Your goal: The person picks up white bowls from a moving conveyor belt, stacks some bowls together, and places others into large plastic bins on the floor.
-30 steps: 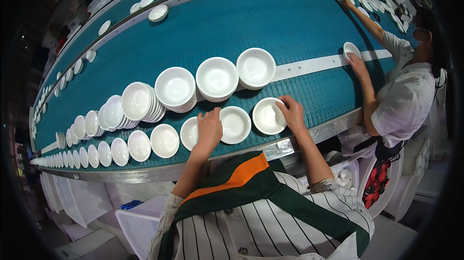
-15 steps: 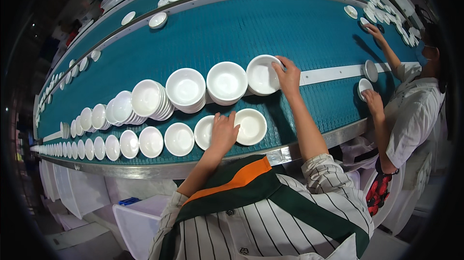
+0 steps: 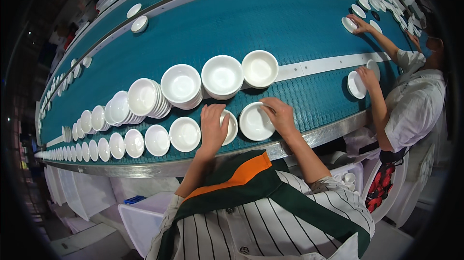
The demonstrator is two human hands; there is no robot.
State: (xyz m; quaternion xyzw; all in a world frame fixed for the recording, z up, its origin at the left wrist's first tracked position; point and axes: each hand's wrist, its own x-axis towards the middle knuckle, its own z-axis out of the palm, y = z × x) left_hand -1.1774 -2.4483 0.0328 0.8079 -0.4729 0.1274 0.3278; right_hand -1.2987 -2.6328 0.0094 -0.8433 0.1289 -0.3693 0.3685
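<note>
My left hand [image 3: 212, 127] is closed on the left rim of a white bowl [image 3: 230, 129] in the near row, its thumb over the inside; the hand covers part of that bowl. To its right, my right hand [image 3: 280, 116] grips the right rim of another white bowl [image 3: 255, 122], with fingers partly hidden. The near row runs on leftward with more single bowls [image 3: 185, 134]. Behind my hands stand stacks of white bowls [image 3: 222, 76] on the green belt, the rightmost stack [image 3: 260, 68] untouched by either hand.
A metal edge [image 3: 333, 127] bounds the green belt [image 3: 290, 23] in front of me. A white divider strip [image 3: 333, 62] runs along it. At right, a co-worker [image 3: 411, 95] handles white bowls [image 3: 356, 84]. Below the belt stand a white bin [image 3: 140, 221] and a tub of red things [image 3: 382, 187].
My right hand has let go of the bowl on the rightmost stack and moved down to a near-row bowl. My left hand has shifted slightly left. Loose bowls on the far side moved left.
</note>
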